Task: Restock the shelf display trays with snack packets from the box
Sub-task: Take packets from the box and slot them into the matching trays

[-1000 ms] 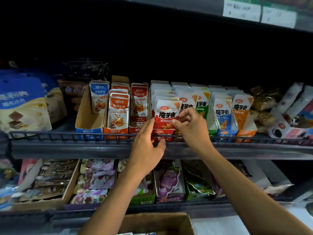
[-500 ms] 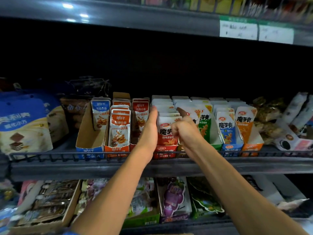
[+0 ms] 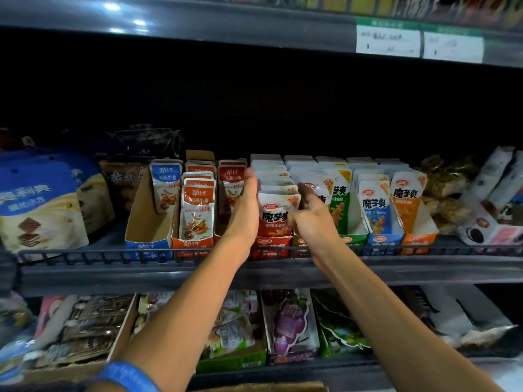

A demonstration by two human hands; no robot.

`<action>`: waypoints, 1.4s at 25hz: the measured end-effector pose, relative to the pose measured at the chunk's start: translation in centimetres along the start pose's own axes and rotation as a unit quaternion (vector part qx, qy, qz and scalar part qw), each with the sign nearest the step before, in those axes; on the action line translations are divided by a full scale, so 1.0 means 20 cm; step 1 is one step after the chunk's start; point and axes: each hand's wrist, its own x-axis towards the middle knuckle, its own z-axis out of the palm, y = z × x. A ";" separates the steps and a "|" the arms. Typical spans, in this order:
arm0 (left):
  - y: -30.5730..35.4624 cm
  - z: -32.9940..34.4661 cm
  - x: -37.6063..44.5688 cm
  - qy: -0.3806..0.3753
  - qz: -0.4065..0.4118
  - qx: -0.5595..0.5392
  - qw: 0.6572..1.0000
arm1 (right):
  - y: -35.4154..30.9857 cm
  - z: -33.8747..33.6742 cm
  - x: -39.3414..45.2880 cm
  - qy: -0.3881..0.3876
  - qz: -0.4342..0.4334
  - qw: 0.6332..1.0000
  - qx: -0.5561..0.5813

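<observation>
Red-and-white snack packets (image 3: pixel 276 213) fill the red display tray (image 3: pixel 271 246) at the centre of the frame, standing in a full row from front to back. A second ago both hands were low at the tray's front edge, steadying the front packet; now they have reached deeper. The left hand (image 3: pixel 245 206) lies flat and open against the row's left side. The right hand (image 3: pixel 310 215) is loosely cupped against the right side, holding nothing as far as the blur allows. This looks like squaring the stack, which suggests this tray is done.

To the left, the blue tray (image 3: pixel 147 222) holds only one or two blue fish-snack packets (image 3: pixel 165 185) at its back and is otherwise bare cardboard. It seems the next to need filling. The orange tray (image 3: pixel 192 243) beside it is nearly full. To the right, green, blue and orange trays (image 3: pixel 377 240) are well stocked. The supply box (image 3: pixel 263 387) shows only as a cardboard edge at the bottom of the frame.
</observation>
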 end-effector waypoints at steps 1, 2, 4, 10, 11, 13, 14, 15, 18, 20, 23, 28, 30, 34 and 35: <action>0.00 -0.02 -0.05 -0.001 0.002 0.007 1.000 | 0.01 -0.02 -0.04 0.004 -0.003 1.000 0.010; 0.00 -0.03 -0.10 -0.001 0.002 0.013 1.000 | 0.02 -0.04 -0.09 0.005 -0.008 1.000 0.020; -0.03 -0.07 -0.23 0.020 0.019 0.037 0.999 | 0.05 -0.09 -0.23 0.005 -0.029 0.999 0.012; -0.34 -0.18 -0.82 0.079 -0.003 0.114 0.990 | 0.35 -0.07 -0.68 0.021 -0.023 0.980 -0.199; -0.43 -0.21 -0.92 0.079 -0.034 0.122 0.989 | 0.45 -0.05 -0.74 0.013 0.001 0.976 -0.217; -0.64 -0.27 -1.10 0.083 -0.120 0.135 0.980 | 0.65 0.01 -0.89 -0.005 0.073 0.970 -0.230; -0.76 -0.29 -1.19 0.087 -0.163 0.144 0.972 | 0.77 0.04 -0.97 -0.018 0.111 0.966 -0.233; -0.87 -0.32 -1.27 0.092 -0.205 0.155 0.962 | 0.90 0.07 -1.04 -0.041 0.154 0.959 -0.233; -1.19 -0.39 -1.45 0.091 -0.320 0.225 0.916 | 1.27 0.14 -1.21 -0.130 0.294 0.920 -0.225; -1.38 -0.42 -1.53 0.062 -0.377 0.275 0.882 | 1.48 0.16 -1.30 -0.180 0.382 0.877 -0.230; -1.64 -0.44 -1.52 -0.016 -0.437 0.341 0.832 | 1.73 0.18 -1.33 -0.254 0.393 0.836 -0.287; -1.94 -0.38 -1.42 -0.144 -0.450 0.348 0.809 | 2.01 0.18 -1.19 -0.262 0.429 0.810 -0.302; -2.08 -0.35 -1.42 -0.200 -0.423 0.373 0.801 | 2.13 0.17 -1.13 -0.215 0.456 0.814 -0.289; -2.23 -0.32 -1.42 -0.278 -0.357 0.422 0.785 | 2.24 0.15 -1.10 -0.182 0.499 0.796 -0.292; -2.26 -0.31 -1.41 -0.283 -0.352 0.434 0.780 | 2.24 0.16 -1.10 -0.208 0.500 0.785 -0.302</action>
